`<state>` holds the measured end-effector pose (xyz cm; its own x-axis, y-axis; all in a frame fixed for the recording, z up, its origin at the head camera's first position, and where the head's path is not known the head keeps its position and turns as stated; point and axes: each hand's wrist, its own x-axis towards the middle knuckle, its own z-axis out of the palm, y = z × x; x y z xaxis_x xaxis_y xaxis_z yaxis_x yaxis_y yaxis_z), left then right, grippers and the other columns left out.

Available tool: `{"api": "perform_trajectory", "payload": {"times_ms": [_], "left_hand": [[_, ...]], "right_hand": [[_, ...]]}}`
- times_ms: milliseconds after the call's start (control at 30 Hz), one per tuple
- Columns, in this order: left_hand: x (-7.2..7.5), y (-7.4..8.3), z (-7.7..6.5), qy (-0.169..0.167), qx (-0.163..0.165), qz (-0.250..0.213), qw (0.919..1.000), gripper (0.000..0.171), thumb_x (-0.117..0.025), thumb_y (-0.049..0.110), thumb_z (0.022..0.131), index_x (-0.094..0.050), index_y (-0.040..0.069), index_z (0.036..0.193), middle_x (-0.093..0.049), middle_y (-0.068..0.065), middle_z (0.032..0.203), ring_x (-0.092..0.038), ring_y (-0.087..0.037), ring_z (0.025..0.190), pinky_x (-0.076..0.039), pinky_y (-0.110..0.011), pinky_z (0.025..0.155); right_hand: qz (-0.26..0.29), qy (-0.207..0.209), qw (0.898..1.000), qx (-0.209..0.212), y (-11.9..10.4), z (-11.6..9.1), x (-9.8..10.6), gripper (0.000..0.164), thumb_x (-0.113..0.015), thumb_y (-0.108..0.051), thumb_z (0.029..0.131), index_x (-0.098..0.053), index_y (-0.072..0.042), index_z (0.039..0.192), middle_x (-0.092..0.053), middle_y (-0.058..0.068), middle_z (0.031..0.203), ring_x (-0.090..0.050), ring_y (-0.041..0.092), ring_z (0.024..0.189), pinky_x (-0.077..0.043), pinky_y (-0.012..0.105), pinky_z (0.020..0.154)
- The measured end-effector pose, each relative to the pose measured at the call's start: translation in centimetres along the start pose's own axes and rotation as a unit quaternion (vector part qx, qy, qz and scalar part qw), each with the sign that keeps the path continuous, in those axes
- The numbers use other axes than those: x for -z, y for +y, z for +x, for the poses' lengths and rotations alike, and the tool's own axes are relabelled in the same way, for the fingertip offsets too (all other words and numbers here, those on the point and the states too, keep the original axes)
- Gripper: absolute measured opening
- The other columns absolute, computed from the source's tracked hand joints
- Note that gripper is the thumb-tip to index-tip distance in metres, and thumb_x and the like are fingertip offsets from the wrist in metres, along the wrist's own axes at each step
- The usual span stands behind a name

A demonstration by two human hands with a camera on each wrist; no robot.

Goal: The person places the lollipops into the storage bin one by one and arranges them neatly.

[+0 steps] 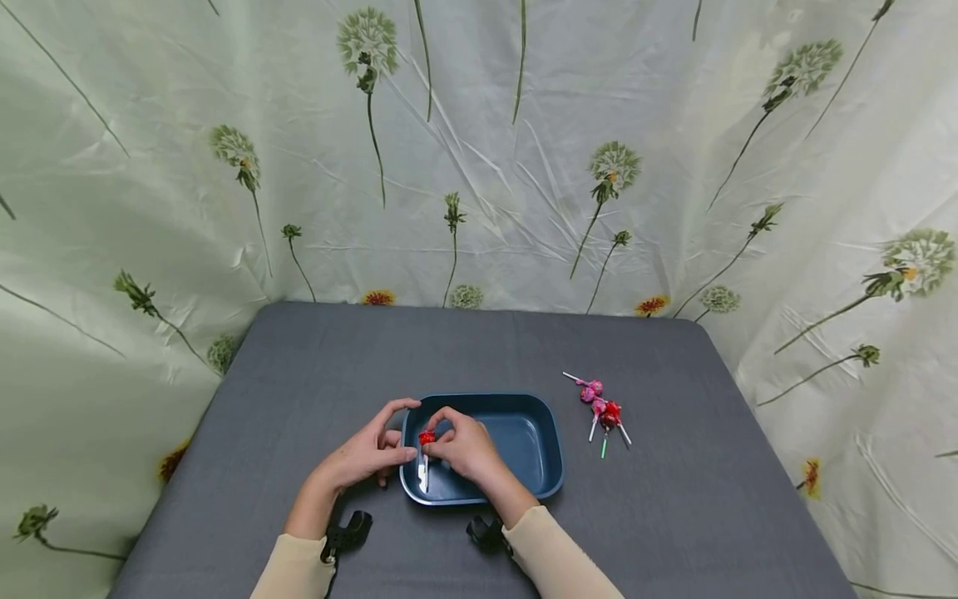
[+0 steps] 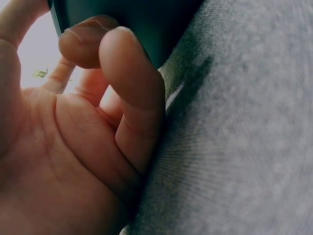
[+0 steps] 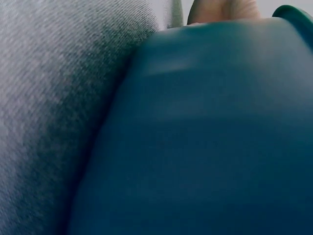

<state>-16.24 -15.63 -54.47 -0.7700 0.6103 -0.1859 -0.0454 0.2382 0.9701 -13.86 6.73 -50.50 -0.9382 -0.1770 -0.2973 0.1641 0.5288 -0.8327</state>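
A red-wrapped lollipop [image 1: 427, 438] with a white stick is over the left end of a dark blue rectangular tray [image 1: 550, 424]. My right hand [image 1: 466, 449] reaches into the tray and pinches the lollipop by its wrapped head; the stick points toward me. At the tray's left rim is my left hand [image 1: 367, 453], its index fingertip and thumb tip right at the edge. The left wrist view shows that hand's lower fingers [image 2: 129, 73] loosely bent beside the tray's outer wall [image 2: 156, 29]. The right wrist view is mostly filled by the tray's side [image 3: 195, 127].
Right of the tray lies a loose cluster of several pink and red lollipops [image 1: 599, 406] on the grey cloth-covered table [image 1: 674, 499]. Black wrist straps [image 1: 348, 532] are on both arms. A curtain [image 1: 479, 166] printed with dandelions hangs behind and at the sides.
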Motion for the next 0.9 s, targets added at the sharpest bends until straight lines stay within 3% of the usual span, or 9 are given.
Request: {"api": "perform_trajectory", "payload": {"times_ms": [367, 900], "left_hand": [[0.01, 0.04, -0.03, -0.002, -0.009, -0.006, 0.9999, 0.071, -0.067, 0.020, 0.105, -0.024, 0.021, 0.161, -0.059, -0.002, 0.079, -0.049, -0.010, 0.054, -0.054, -0.033, 0.054], [-0.09, 0.08, -0.01, -0.007, 0.002, -0.020, 0.9998, 0.071, -0.066, 0.020, 0.106, -0.021, 0.022, 0.161, -0.059, -0.001, 0.079, -0.050, -0.011, 0.055, -0.053, -0.032, 0.054]], "right_hand": [[-0.018, -0.009, 1.000, -0.013, -0.17, -0.10, -0.19, 0.019, -0.079, -0.011, 0.091, -0.069, -0.019, 0.105, -0.072, -0.001, 0.074, -0.052, 0.010, 0.051, -0.039, 0.024, 0.050], [-0.023, -0.009, 1.000, -0.020, -0.12, -0.36, -0.08, 0.017, -0.077, -0.013, 0.092, -0.069, -0.019, 0.105, -0.071, -0.004, 0.072, -0.051, 0.010, 0.049, -0.036, 0.023, 0.049]]}}
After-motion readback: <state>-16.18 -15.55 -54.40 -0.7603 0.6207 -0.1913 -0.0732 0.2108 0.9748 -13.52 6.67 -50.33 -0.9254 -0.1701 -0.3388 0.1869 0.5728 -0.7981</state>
